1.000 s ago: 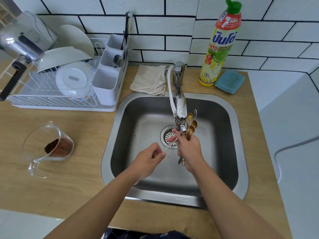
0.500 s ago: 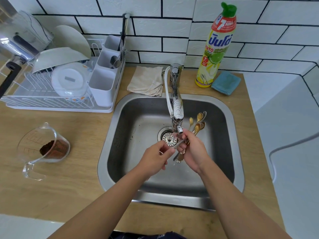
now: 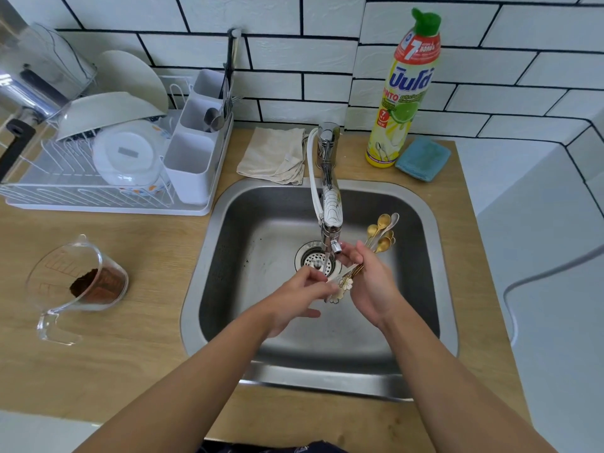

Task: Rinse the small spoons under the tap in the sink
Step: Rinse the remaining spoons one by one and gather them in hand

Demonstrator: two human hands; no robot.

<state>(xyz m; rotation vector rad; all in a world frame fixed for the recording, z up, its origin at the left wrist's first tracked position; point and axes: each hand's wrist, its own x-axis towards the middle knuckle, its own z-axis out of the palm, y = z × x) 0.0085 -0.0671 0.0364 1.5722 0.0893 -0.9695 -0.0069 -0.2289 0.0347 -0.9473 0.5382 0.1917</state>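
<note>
The right hand (image 3: pixel 372 286) curls its fingers round a bunch of small spoons (image 3: pixel 380 235), bowls fanned beyond the tap (image 3: pixel 331 220). The left hand (image 3: pixel 302 292) pinches one spoon handle under the spout, above the sink (image 3: pixel 421 289). Rinsing looks midway; none yet set aside.

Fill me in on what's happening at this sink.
A person is rinsing small gold-coloured metal spoons over the stainless steel sink. The right hand grips the bunch, bowls fanned upward. The left hand pinches at the handle ends beneath the chrome tap, where a thin stream of water runs.
</note>
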